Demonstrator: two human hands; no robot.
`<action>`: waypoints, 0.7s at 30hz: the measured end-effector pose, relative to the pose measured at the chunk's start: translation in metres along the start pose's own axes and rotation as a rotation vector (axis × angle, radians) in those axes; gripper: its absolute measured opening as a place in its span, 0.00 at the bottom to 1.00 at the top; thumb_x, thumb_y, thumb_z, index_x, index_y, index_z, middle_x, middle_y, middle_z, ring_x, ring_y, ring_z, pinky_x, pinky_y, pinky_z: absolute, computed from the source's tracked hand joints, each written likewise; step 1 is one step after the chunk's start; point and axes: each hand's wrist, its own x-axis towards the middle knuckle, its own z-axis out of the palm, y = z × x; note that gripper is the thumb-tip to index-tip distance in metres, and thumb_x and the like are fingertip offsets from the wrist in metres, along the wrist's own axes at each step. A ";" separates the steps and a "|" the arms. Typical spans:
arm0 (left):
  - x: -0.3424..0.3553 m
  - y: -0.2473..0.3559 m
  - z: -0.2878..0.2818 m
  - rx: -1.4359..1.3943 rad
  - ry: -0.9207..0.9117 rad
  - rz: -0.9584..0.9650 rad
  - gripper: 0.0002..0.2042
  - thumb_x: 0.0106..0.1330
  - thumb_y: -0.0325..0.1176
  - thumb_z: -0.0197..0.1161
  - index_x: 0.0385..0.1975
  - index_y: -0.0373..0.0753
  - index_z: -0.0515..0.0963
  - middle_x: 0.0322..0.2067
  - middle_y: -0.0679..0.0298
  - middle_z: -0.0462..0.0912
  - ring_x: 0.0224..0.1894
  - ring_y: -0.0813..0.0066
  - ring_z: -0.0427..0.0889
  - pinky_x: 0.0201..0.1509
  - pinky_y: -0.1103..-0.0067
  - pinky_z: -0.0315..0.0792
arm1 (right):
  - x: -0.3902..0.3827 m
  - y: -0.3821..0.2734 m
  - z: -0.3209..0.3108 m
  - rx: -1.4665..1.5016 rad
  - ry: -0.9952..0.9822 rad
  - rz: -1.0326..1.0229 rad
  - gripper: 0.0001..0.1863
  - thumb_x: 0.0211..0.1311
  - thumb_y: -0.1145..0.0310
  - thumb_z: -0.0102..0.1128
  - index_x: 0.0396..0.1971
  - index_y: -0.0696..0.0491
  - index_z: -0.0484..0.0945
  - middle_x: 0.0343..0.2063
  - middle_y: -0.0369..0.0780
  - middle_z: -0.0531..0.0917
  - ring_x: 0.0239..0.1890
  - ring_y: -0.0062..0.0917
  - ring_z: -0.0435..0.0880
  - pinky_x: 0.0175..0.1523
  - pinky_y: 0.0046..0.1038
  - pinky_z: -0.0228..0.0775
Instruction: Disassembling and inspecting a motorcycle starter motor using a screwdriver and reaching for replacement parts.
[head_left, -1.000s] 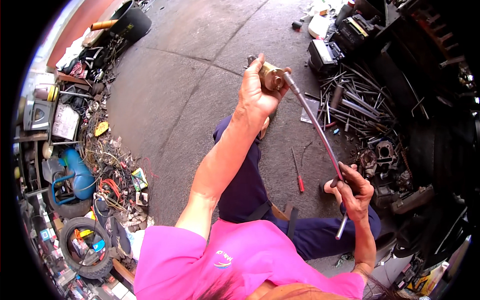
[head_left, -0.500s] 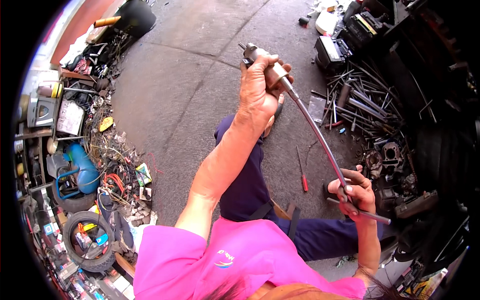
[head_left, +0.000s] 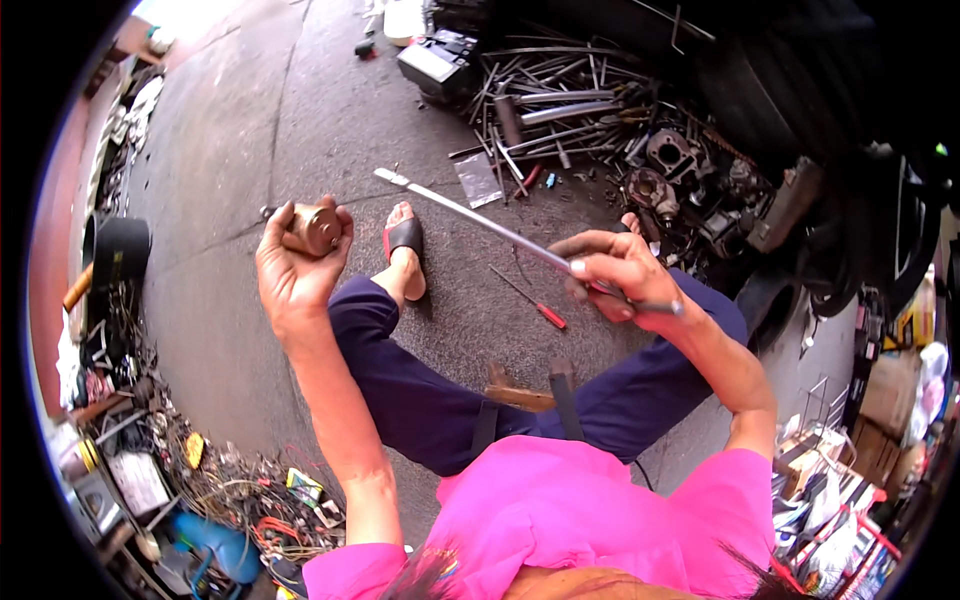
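My left hand (head_left: 292, 285) is raised at the left, fingers curled round a small starter motor (head_left: 318, 232), a stubby brownish metal cylinder with its end face turned up. To the right, my right hand (head_left: 630, 275) grips a long T-handle socket wrench (head_left: 475, 218) near its crossbar. The shiny shaft slants away toward the upper left, its socket end apart from the motor. Below it on the floor lies a screwdriver (head_left: 548, 314) with a red handle.
A heap of metal rods (head_left: 560, 110) and a battery (head_left: 438, 62) lie ahead. Greasy engine parts (head_left: 670, 150) and a tire (head_left: 768, 310) are at the right. Tangled wires and scrap (head_left: 230, 480) line the lower left. A wooden stool (head_left: 520, 397) shows between my legs.
The wrench has come away from the motor. My left hand has moved left with the motor, and my right hand has lifted and tilted the wrench. The view has swung right.
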 end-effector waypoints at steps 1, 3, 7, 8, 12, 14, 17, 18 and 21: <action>-0.001 0.001 -0.002 -0.004 -0.011 -0.018 0.16 0.58 0.27 0.58 0.44 0.36 0.61 0.40 0.45 0.71 0.43 0.55 0.70 0.49 0.61 0.68 | 0.002 0.007 -0.004 0.060 0.054 -0.005 0.16 0.57 0.71 0.52 0.44 0.62 0.73 0.20 0.37 0.77 0.08 0.10 0.62 0.11 0.15 0.50; -0.001 0.005 -0.007 -0.011 -0.041 -0.062 0.17 0.59 0.28 0.57 0.45 0.37 0.59 0.42 0.44 0.69 0.44 0.54 0.70 0.50 0.61 0.68 | 0.006 0.014 -0.010 0.124 0.179 -0.005 0.11 0.58 0.70 0.52 0.37 0.61 0.74 0.18 0.35 0.73 0.08 0.11 0.63 0.11 0.16 0.50; -0.004 0.002 -0.007 0.050 -0.064 -0.093 0.18 0.61 0.29 0.56 0.47 0.36 0.58 0.44 0.44 0.67 0.46 0.53 0.70 0.53 0.58 0.66 | 0.011 0.039 -0.029 0.191 0.332 0.127 0.07 0.60 0.69 0.50 0.27 0.57 0.70 0.16 0.32 0.68 0.10 0.11 0.64 0.12 0.16 0.50; -0.004 0.001 -0.007 0.054 -0.063 -0.098 0.18 0.61 0.29 0.56 0.47 0.36 0.58 0.44 0.44 0.67 0.46 0.53 0.70 0.53 0.58 0.66 | 0.010 0.047 -0.035 0.196 0.336 0.129 0.07 0.60 0.69 0.50 0.27 0.57 0.70 0.16 0.32 0.68 0.10 0.11 0.64 0.12 0.16 0.50; -0.007 -0.004 -0.001 0.079 -0.077 -0.147 0.19 0.61 0.29 0.56 0.48 0.35 0.57 0.45 0.44 0.66 0.48 0.52 0.70 0.55 0.57 0.65 | 0.008 0.050 -0.034 0.256 0.385 0.146 0.08 0.63 0.67 0.49 0.34 0.56 0.71 0.18 0.32 0.71 0.11 0.10 0.62 0.13 0.14 0.49; -0.009 -0.009 0.003 0.106 -0.090 -0.152 0.19 0.61 0.29 0.56 0.48 0.35 0.57 0.45 0.44 0.66 0.49 0.51 0.70 0.56 0.57 0.64 | 0.010 0.054 -0.037 0.174 0.358 0.095 0.09 0.63 0.66 0.50 0.35 0.57 0.72 0.19 0.32 0.71 0.12 0.10 0.62 0.13 0.14 0.48; -0.010 -0.013 0.003 0.129 -0.122 -0.187 0.19 0.60 0.28 0.56 0.48 0.35 0.57 0.47 0.45 0.64 0.51 0.49 0.69 0.57 0.56 0.63 | 0.011 0.053 -0.038 0.072 0.325 0.126 0.10 0.61 0.65 0.53 0.31 0.57 0.72 0.19 0.32 0.70 0.11 0.09 0.62 0.12 0.14 0.49; -0.011 -0.014 0.004 0.132 -0.126 -0.195 0.19 0.60 0.28 0.56 0.48 0.35 0.57 0.47 0.45 0.64 0.51 0.49 0.69 0.57 0.56 0.63 | 0.011 0.053 -0.039 0.103 0.303 0.159 0.10 0.60 0.64 0.54 0.29 0.57 0.72 0.18 0.31 0.70 0.11 0.09 0.62 0.12 0.14 0.49; -0.015 -0.017 0.007 0.136 -0.092 -0.201 0.19 0.60 0.28 0.56 0.48 0.35 0.58 0.46 0.45 0.64 0.52 0.50 0.67 0.58 0.55 0.61 | 0.011 0.054 -0.037 -0.069 0.248 0.140 0.12 0.58 0.64 0.57 0.30 0.58 0.72 0.20 0.33 0.72 0.14 0.11 0.69 0.15 0.14 0.58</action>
